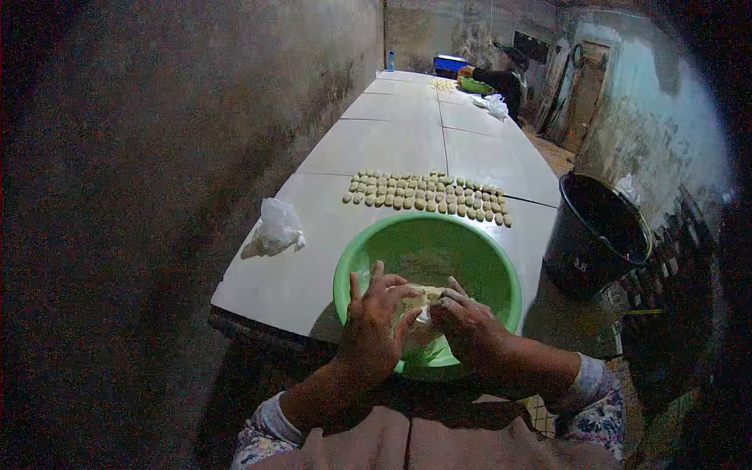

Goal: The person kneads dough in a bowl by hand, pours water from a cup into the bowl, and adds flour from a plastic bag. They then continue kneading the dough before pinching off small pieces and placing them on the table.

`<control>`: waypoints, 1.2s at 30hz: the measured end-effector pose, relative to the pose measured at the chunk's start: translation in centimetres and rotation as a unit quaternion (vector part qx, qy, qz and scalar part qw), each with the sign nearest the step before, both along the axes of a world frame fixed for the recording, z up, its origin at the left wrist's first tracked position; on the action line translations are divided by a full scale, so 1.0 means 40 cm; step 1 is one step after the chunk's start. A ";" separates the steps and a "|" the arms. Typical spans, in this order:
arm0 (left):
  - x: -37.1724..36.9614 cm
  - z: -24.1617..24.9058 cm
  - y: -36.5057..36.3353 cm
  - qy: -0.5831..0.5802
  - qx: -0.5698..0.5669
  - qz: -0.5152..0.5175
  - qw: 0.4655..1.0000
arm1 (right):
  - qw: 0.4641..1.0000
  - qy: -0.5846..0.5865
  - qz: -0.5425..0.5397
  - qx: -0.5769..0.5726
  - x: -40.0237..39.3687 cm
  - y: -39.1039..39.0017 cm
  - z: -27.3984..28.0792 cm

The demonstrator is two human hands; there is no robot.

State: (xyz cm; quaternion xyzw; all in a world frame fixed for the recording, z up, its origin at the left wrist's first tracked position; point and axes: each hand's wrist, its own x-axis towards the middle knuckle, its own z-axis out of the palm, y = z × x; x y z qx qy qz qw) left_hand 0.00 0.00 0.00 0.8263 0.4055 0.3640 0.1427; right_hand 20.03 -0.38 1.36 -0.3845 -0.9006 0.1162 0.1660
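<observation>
A large green basin (pixel 509 270) stands at the near end of the table, with pale dough (pixel 427 291) inside it, partly hidden by my hands. My left hand (pixel 380 309) is over the basin's left side, fingers apart and curved, thumb pointing toward the dough. To its right, my right hand (pixel 464 313) has its fingers drawn together close to a small whitish shiny piece (pixel 424 316); I cannot tell what it grips. Just beyond the basin, small oval dough pieces (pixel 407 192) lie in several rows on the white table (pixel 313 227).
A crumpled clear plastic bag (pixel 278 223) lies on the table's left edge. At the right stands a black bucket (pixel 583 251). A person (pixel 505 82) is at the far end beside another green basin (pixel 475 86), a blue crate (pixel 449 65) and a white bag (pixel 493 106).
</observation>
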 end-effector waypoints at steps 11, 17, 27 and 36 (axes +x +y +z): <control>0.016 0.016 -0.027 0.043 0.028 0.012 0.999 | 0.992 0.115 -0.029 0.032 -0.001 -0.013 -0.020; 0.027 -0.001 -0.013 0.051 0.000 -0.006 0.999 | 0.992 0.101 -0.032 0.062 0.022 -0.019 -0.010; 0.035 -0.005 -0.010 0.061 -0.009 0.000 0.998 | 0.988 0.012 -0.018 0.153 0.024 -0.031 -0.009; 0.038 -0.001 -0.014 0.032 -0.004 0.019 0.999 | 0.984 -0.017 -0.008 0.177 -0.001 -0.016 -0.002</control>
